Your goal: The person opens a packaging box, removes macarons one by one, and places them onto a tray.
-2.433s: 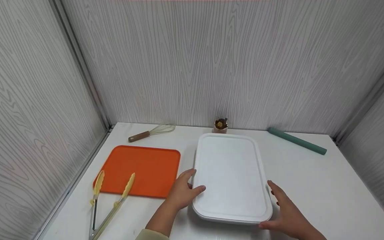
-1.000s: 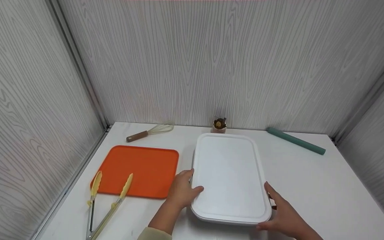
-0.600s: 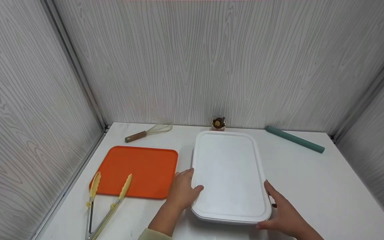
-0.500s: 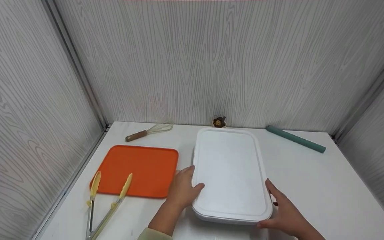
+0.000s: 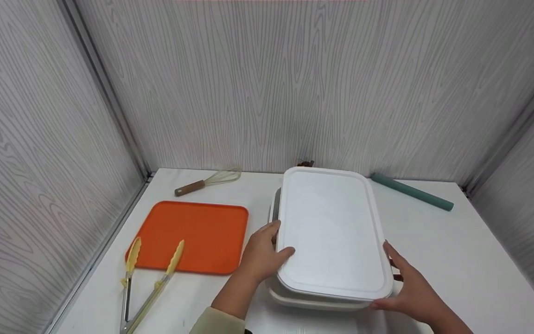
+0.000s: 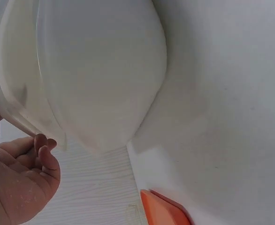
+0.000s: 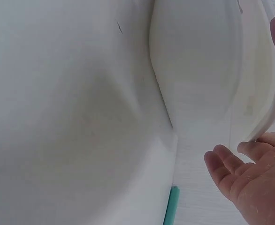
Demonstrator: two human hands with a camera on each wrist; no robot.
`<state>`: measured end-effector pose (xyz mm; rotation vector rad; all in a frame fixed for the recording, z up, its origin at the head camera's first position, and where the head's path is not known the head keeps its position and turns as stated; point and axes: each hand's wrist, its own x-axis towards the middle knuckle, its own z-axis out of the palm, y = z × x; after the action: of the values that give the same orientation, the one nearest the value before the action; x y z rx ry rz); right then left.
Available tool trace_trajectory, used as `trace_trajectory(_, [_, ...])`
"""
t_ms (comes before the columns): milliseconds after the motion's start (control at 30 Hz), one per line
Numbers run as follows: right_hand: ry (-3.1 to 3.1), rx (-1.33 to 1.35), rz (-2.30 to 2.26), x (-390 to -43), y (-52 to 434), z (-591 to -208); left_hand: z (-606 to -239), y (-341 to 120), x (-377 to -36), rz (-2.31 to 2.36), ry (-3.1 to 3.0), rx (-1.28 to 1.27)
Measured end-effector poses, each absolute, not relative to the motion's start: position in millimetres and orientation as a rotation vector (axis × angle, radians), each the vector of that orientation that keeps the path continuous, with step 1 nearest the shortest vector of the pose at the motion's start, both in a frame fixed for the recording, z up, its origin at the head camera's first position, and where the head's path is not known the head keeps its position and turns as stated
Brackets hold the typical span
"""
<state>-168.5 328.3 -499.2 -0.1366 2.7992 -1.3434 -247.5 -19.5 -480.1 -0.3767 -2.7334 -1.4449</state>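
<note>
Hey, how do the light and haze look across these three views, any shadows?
Head: even light, the white lid crisp at its rim; left wrist: hazy, soft shadow beside the container; right wrist: hazy too, broad dim shadow over the table.

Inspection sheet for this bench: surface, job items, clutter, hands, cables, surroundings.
Surface: white table.
Job items: white lid, held raised over white container, gap visible.
Clutter: orange board; open tongs, tips over board; whisk; green rod; small brown object, mostly hidden behind lid.
Hands: left hand grips lid's left edge; right hand its right.
Cables: nothing seen.
Surroundings: grey wood-grain panels, back and both sides.
</note>
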Motion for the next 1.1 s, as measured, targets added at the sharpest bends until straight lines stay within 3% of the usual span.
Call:
trace_trajectory(367, [2.822, -0.121, -1.415, -158.0, 370.1, -491.2, -471.1, 14.7, -258.0, -1.521, -2.690, -0.579])
trace_trajectory(1100, [2.920, -0.074, -1.526, -125.3, 443.6, -475.6, -456.4, 86.7, -248.8, -1.588, -2.708, -0.696])
